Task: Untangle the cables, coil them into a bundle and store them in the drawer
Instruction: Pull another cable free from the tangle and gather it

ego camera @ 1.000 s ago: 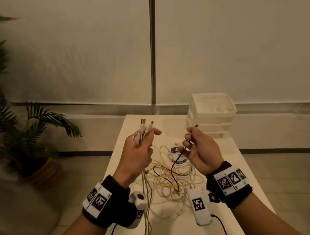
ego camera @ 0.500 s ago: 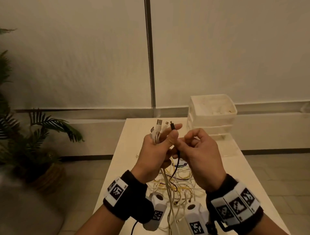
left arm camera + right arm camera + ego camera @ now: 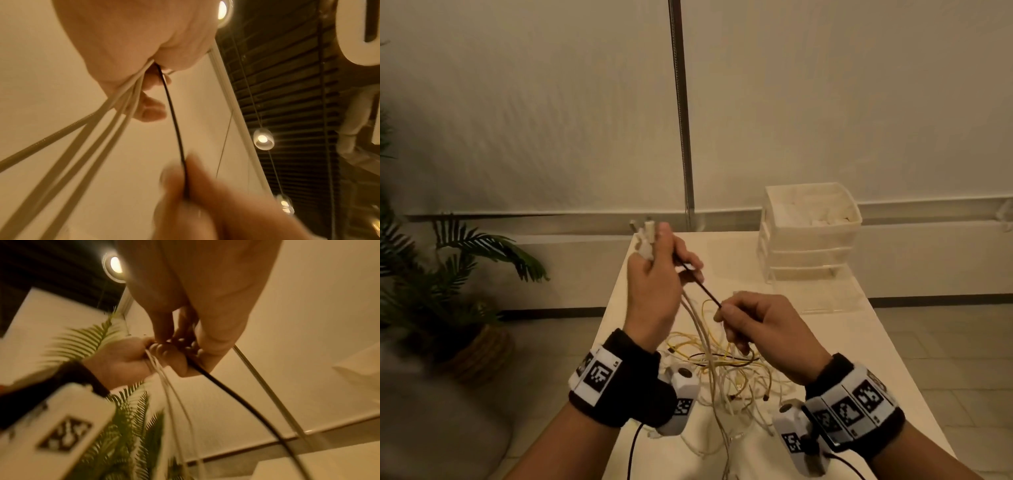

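My left hand [image 3: 664, 253] is raised above the white table [image 3: 876, 359] and grips a bunch of white cables [image 3: 698, 325], whose plugs [image 3: 645, 229] stick up above the fist. A thin black cable [image 3: 702, 286] also leaves this fist and runs taut down to my right hand [image 3: 726, 315], which pinches it. The left wrist view shows the white cables [image 3: 102, 123] and the black cable [image 3: 174, 121] coming out of the fist. In the right wrist view the black cable [image 3: 226, 391] leaves my right fingers. A tangle of yellow and white cables [image 3: 729, 370] lies on the table below.
A white plastic drawer unit [image 3: 810, 236] stands at the table's far right, with a clear plastic piece [image 3: 828, 294] lying in front of it. A potted palm [image 3: 448, 274] stands on the floor to the left. A wall runs behind the table.
Half a second ago both hands met at the black cable's end. Now my left hand holds that end with the white ones, and my right hand has slid down and right along the black cable.
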